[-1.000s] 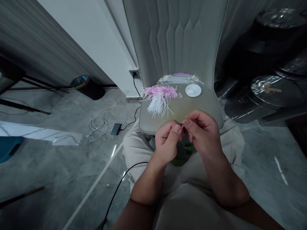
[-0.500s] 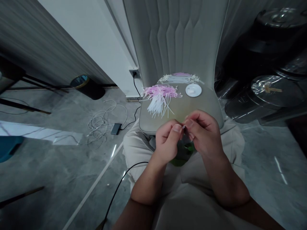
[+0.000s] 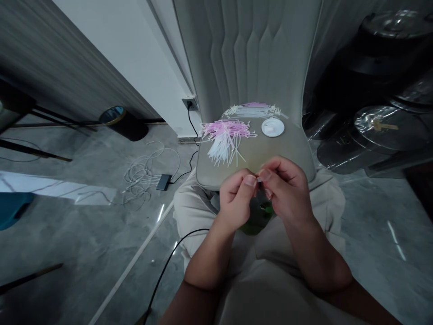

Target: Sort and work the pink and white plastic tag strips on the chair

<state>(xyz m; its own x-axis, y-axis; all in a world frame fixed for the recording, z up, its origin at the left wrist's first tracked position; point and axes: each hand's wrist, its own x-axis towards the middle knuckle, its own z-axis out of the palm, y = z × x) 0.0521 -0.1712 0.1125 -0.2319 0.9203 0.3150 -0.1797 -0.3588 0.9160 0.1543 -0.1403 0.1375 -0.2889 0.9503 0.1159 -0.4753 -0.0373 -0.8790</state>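
Left hand (image 3: 236, 198) and right hand (image 3: 289, 192) pinch a pale scrap (image 3: 259, 179) near the chair seat's (image 3: 262, 155) front edge; pink-and-white sticks (image 3: 225, 133) lie by its left.

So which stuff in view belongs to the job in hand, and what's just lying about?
Likely the job:
small pale piece, pinched between left hand and right hand
front pile of pink and white sticks
rear pile
white dish, probably
chair, as support

Probably just lying about:
coiled cables
dark box they run into
black bin
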